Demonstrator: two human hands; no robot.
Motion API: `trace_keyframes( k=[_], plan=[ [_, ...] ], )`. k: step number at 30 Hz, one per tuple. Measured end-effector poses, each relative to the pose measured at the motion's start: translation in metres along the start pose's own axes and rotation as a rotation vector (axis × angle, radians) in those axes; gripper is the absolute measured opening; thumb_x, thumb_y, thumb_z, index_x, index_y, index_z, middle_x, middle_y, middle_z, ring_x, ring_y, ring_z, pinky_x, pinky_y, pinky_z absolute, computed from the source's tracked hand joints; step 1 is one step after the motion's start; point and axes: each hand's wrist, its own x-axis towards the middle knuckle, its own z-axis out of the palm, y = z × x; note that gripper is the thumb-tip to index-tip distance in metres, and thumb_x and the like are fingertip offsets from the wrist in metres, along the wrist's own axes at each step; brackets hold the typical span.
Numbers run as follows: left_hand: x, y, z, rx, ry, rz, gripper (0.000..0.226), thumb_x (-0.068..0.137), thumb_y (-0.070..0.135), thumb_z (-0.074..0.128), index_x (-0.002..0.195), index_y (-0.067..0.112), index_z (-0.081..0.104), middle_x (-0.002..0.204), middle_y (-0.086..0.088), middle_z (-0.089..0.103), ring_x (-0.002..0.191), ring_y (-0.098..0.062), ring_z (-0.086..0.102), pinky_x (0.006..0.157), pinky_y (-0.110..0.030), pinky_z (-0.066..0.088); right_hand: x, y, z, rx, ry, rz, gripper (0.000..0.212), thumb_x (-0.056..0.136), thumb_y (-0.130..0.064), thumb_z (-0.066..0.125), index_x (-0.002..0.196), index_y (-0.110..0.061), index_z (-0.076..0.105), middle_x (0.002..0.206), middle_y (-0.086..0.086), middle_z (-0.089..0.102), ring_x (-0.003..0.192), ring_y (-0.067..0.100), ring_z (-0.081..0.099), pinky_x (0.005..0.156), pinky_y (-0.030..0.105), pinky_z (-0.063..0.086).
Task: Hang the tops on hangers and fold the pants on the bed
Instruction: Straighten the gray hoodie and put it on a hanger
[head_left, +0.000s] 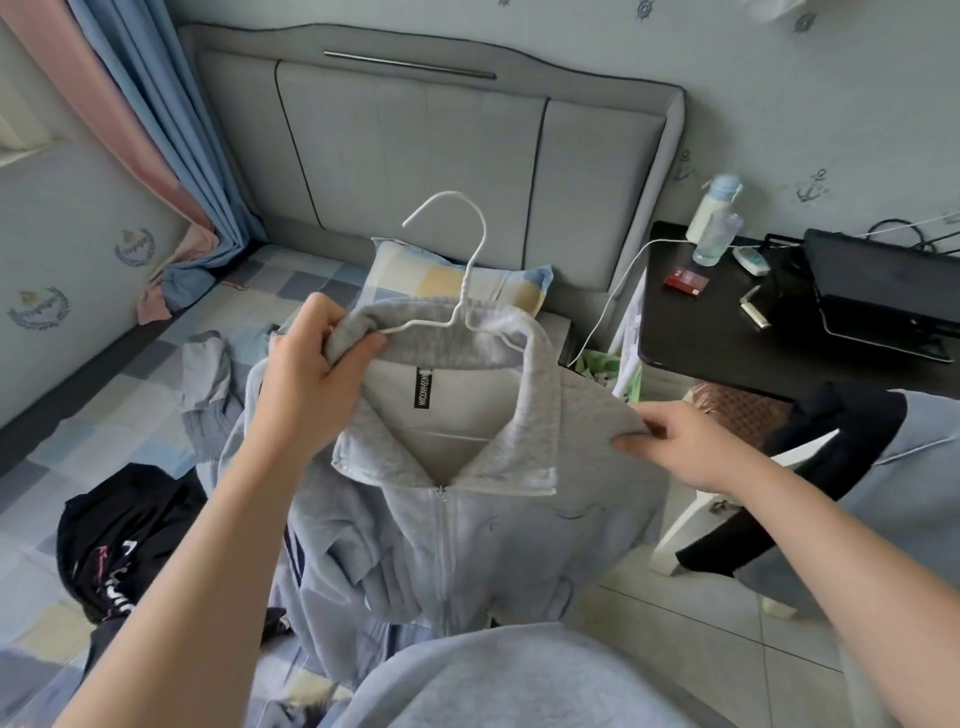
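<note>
grey zip jacket (467, 519): held up in the air over the near edge of the bed (78, 431); collar spread open, zip closed below it.
white wire hanger (470, 270): set inside the neck; hook stands clear above the collar, right arm runs under the collar, lower bar shows against the inner back.
left hand (311, 374): fingers curled tight round the left of the collar and the hanger wire there.
right hand (675, 447): fingers pinch the cloth at the jacket's right shoulder, drawing it outward.
step in hand, as judged: seating a top on its hanger. the right shoulder looks nearly settled; the left is bunched in the grip.
next move, as judged: ease the left shoulder over the wire end without letting the hanger slip, then smooth the collar. no rail or hook to hang it on is in view.
lying on the bed: black garment (119, 535) near left; grey garment (205, 374) farther off; pillow (457, 280) at the far end.
right of the bed: black table (691, 322) with bottle (714, 223) and laptop (883, 280).
</note>
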Motion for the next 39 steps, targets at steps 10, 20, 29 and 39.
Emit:
trace_keyframes(
  k=[10,20,29,39],
  plan=[
    [-0.004,-0.004,-0.013,0.162,-0.118,0.059,0.03,0.091,0.016,0.071,0.077,0.012,0.045,0.062,0.003,0.045,0.058,-0.004,0.042,0.053,-0.017,0.032,0.009,-0.013,-0.003,0.047,0.311,-0.013,0.012,0.082,-0.018,0.081,0.077,-0.024,0.072,0.075,-0.003,0.072,0.072,0.017,0.065,0.062,0.031,0.046],
    [-0.002,-0.017,-0.014,0.26,-0.145,0.14,0.029,0.092,0.017,0.07,0.081,0.008,0.045,0.063,0.004,0.048,0.06,-0.008,0.047,0.054,-0.026,0.036,0.006,-0.015,-0.027,0.008,0.38,0.023,0.025,0.083,-0.009,0.078,0.076,-0.033,0.074,0.08,-0.005,0.074,0.082,0.015,0.068,0.076,0.029,0.05],
    [-0.001,-0.014,0.001,0.24,-0.045,0.031,0.03,0.096,0.02,0.065,0.08,0.011,0.041,0.066,0.0,0.05,0.06,-0.016,0.046,0.055,-0.036,0.039,-0.028,-0.044,-0.013,0.213,0.654,-0.32,0.012,0.089,-0.004,0.067,0.088,-0.015,0.069,0.097,0.005,0.068,0.089,0.006,0.064,0.08,0.014,0.046],
    [-0.005,0.01,0.013,-0.027,0.025,-0.046,0.035,0.092,0.023,0.071,0.076,0.011,0.042,0.063,0.005,0.041,0.058,-0.006,0.036,0.054,-0.023,0.032,-0.027,-0.021,0.006,0.004,0.571,-0.211,0.057,0.084,-0.021,0.078,0.133,-0.019,0.048,0.135,-0.004,0.052,0.128,0.006,0.047,0.112,0.033,0.038]
  ],
)
